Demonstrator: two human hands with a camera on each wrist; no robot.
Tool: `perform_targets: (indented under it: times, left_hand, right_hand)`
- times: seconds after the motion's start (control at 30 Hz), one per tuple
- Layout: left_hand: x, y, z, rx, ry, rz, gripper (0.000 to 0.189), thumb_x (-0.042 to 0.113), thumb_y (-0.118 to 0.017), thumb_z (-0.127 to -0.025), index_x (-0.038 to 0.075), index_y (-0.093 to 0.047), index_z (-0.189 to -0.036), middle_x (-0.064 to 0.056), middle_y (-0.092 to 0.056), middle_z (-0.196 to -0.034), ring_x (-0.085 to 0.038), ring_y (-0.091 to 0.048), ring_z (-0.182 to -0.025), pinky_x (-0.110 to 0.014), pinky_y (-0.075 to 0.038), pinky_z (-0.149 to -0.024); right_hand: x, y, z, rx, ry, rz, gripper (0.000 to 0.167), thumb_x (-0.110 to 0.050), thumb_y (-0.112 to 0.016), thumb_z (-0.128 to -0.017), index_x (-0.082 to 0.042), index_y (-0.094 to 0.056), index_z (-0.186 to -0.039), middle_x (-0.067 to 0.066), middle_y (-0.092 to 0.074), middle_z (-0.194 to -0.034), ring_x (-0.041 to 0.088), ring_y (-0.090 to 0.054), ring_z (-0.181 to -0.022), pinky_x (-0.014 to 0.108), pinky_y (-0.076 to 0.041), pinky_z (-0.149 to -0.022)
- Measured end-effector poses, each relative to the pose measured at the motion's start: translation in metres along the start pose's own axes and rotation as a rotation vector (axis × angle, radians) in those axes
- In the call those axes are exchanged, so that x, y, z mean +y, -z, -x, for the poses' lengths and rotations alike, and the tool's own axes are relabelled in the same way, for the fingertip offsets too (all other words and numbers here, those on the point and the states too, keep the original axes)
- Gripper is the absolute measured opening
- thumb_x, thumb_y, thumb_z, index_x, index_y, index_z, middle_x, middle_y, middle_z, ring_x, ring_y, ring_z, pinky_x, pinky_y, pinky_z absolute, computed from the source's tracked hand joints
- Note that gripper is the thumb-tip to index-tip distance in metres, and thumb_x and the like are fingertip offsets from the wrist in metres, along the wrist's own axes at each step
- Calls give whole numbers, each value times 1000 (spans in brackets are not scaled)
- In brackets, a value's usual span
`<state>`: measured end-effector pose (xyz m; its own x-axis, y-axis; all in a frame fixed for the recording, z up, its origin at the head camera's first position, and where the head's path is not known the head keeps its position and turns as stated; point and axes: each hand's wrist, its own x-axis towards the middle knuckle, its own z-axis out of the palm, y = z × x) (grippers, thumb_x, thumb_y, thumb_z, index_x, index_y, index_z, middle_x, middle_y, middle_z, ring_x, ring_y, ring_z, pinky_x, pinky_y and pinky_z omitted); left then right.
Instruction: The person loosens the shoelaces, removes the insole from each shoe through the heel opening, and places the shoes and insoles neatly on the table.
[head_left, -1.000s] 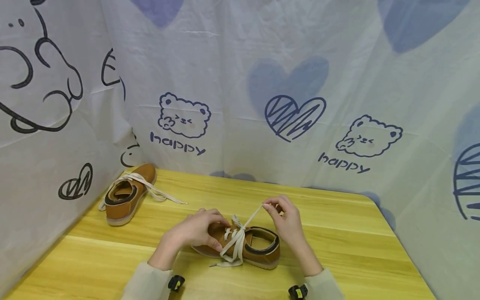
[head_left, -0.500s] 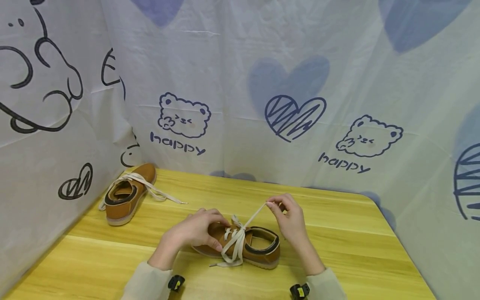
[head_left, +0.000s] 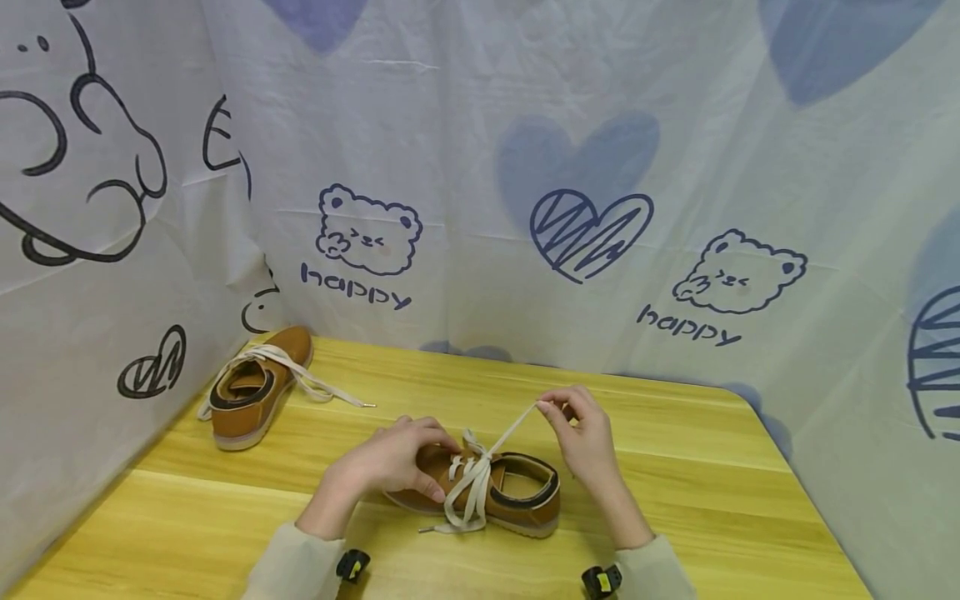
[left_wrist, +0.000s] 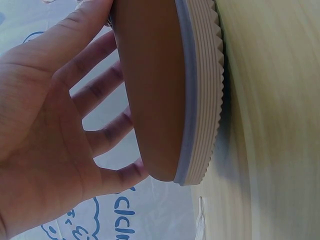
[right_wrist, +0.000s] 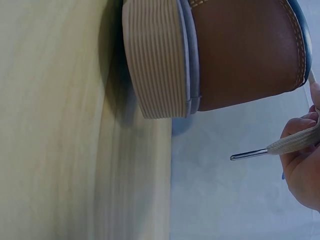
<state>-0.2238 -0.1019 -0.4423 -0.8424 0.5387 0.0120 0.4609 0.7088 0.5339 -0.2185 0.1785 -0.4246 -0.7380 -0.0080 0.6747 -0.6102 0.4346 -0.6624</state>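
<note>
A brown lace-up shoe (head_left: 501,507) lies upright on the table, toe to the left. My left hand (head_left: 390,460) grips its toe, thumb on the near side and fingers on the far side; the left wrist view shows the same shoe toe (left_wrist: 155,90) against the fingertips. Between thumb and fingers, my right hand (head_left: 587,437) pinches one white shoelace (head_left: 513,432), drawn taut up and right from the loops over the tongue. In the right wrist view, the lace's metal tip (right_wrist: 249,154) sticks out past the fingers. Another lace end (head_left: 442,529) lies on the table in front.
A second brown shoe (head_left: 238,423) stands at the table's back left, its loose lace (head_left: 330,392) trailing right. Printed white cloth (head_left: 480,167) hangs behind and along the left side of the yellow wooden table (head_left: 675,467).
My right hand has shifted slightly right and up with the lace, and the taut stretch is a little longer. The left hand and both shoes have stayed in place.
</note>
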Motion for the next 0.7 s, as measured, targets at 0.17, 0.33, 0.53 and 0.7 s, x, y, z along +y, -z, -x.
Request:
perform_targets:
  times: [0.17,0.33,0.53,0.7]
  left_hand:
    - [0,0,0,-1,2,1,62,37,-95,-70,26,-73,-127,2,-63,-132,-31,-53,-122,-71,-39,-103]
    - [-1,-1,-1,-2,4,1,62,37,-95,-70,27,-73,-127,3,-63,-133,-31,-53,-123,-69,-40,-103]
    - [-2,-1,-1,-3,-2,5,62,37,-95,-71,27,-73,-127,4,-63,-132,-31,-53,-122,-71,-40,-102]
    - [-2,-1,-2,-5,0,7,61,37,-95,-71,27,-73,-127,4,-63,-132,-31,-53,-124,-71,-39,-103]
  right_hand:
    - [-2,2,-1,1,-46,-19,6,9,-72,-91,4,-74,-92,12,-62,-84,18,-50,-71,24,-42,-62]
    - [-2,4,-1,-3,-58,-20,3,8,-72,-92,6,-73,-93,14,-63,-84,18,-50,-71,23,-41,-63]
    - [-3,6,-2,3,-83,-23,3,5,-72,-93,8,-72,-94,14,-63,-85,18,-50,-71,25,-41,-62]
    - [-4,8,-3,7,-89,-21,3,7,-73,-92,6,-73,-94,14,-63,-86,19,-50,-70,25,-41,-62]
